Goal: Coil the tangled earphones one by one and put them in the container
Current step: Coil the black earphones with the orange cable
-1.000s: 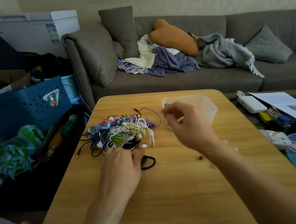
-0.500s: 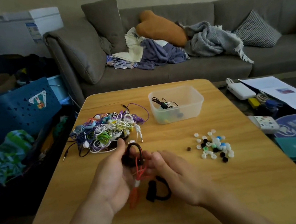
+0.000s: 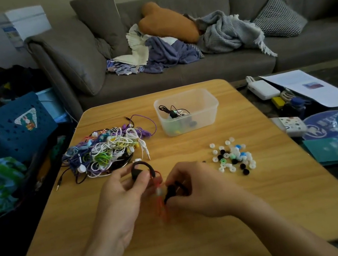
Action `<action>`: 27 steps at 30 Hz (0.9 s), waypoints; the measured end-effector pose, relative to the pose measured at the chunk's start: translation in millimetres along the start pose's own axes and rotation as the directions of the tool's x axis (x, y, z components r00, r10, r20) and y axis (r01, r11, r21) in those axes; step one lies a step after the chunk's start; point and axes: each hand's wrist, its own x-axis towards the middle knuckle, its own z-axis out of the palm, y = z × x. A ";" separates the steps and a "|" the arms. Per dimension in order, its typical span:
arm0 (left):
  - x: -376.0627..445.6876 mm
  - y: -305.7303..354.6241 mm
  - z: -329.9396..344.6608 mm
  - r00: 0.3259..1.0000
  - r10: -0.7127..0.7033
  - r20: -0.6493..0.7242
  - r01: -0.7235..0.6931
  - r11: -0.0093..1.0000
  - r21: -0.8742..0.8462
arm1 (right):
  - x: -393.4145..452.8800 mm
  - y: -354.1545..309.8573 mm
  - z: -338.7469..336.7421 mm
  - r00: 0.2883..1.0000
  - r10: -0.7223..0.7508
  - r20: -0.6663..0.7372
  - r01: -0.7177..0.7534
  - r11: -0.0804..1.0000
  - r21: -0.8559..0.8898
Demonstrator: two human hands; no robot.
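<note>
A black and red earphone set (image 3: 158,185) with ear hooks hangs between my hands above the wooden table (image 3: 202,233). My left hand (image 3: 122,199) pinches one black ear hook at the top. My right hand (image 3: 197,187) grips the other black earpiece, and the red cord dangles blurred between them. A tangled pile of coloured earphones (image 3: 109,150) lies at the table's left. The clear plastic container (image 3: 204,117) stands behind, holding a few earphones.
Loose ear tips (image 3: 233,157) in white, black, blue and green lie scattered right of my hands. A grey sofa (image 3: 198,67) with cushions and blankets is behind. A blue crate (image 3: 5,131) stands left; papers and small gadgets (image 3: 287,96) lie right.
My right hand came back from the container to the black and red earphones, and now grips the second earpiece that lay on the table half a second ago. My left hand lifted the first hook.
</note>
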 end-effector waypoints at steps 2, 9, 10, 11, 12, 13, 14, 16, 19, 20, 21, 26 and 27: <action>-2.2 1.3 2.2 0.997 0.082 -0.002 -0.082 0.995 0.048 | 0.1 1.7 -5.2 0.998 0.064 -0.025 -0.057 0.975 0.214; -6.6 -1.9 4.6 0.993 0.102 0.058 -0.098 0.993 -0.068 | -2.7 0.7 -16.0 0.984 0.177 -0.019 -0.095 0.615 0.783; -5.2 -1.6 4.2 0.995 0.079 0.065 -0.070 0.989 -0.132 | -1.8 1.3 -16.5 0.983 0.184 -0.017 -0.096 0.587 0.804; -4.3 -0.9 4.1 0.996 0.048 0.078 -0.032 0.980 -0.198 | -1.4 2.4 -16.9 0.982 0.189 -0.022 -0.094 0.581 0.808; -3.0 -0.1 3.5 0.996 0.020 0.092 0.004 0.967 -0.253 | -0.5 3.5 -16.9 0.980 0.195 -0.040 -0.088 0.603 0.793; -1.9 1.4 3.3 0.994 -0.004 0.111 0.037 0.952 -0.303 | 0.4 5.4 -16.7 0.979 0.190 -0.069 -0.072 0.646 0.760; -1.1 2.7 2.6 0.990 -0.024 0.136 0.071 0.935 -0.348 | 0.3 5.8 -16.8 0.980 0.176 -0.097 -0.052 0.689 0.723; -1.1 6.0 0.8 0.976 -0.065 0.207 0.152 0.887 -0.437 | -1.0 3.1 -16.5 0.979 0.137 -0.148 -0.015 0.780 0.625; -3.0 9.4 1.9 0.967 -0.103 0.234 0.206 0.856 -0.475 | -2.6 -1.9 -13.0 0.963 0.091 -0.253 0.013 0.925 0.380; -1.9 7.9 2.2 0.974 -0.113 0.197 0.191 0.876 -0.443 | -2.8 -3.9 -11.9 0.953 0.099 -0.285 0.003 0.942 0.336; -0.9 6.7 3.7 0.980 -0.113 0.164 0.171 0.900 -0.402 | -2.9 -5.0 -11.1 0.945 0.109 -0.309 -0.004 0.947 0.321; 1.0 1.6 10.5 0.997 -0.047 0.063 0.064 0.953 -0.295 | -2.2 -2.9 -7.3 0.942 0.109 -0.316 -0.016 0.960 0.281; 0.8 2.4 11.5 0.997 -0.035 0.067 0.054 0.952 -0.302 | -0.3 -0.8 -7.0 0.940 0.127 -0.316 -0.051 0.970 0.238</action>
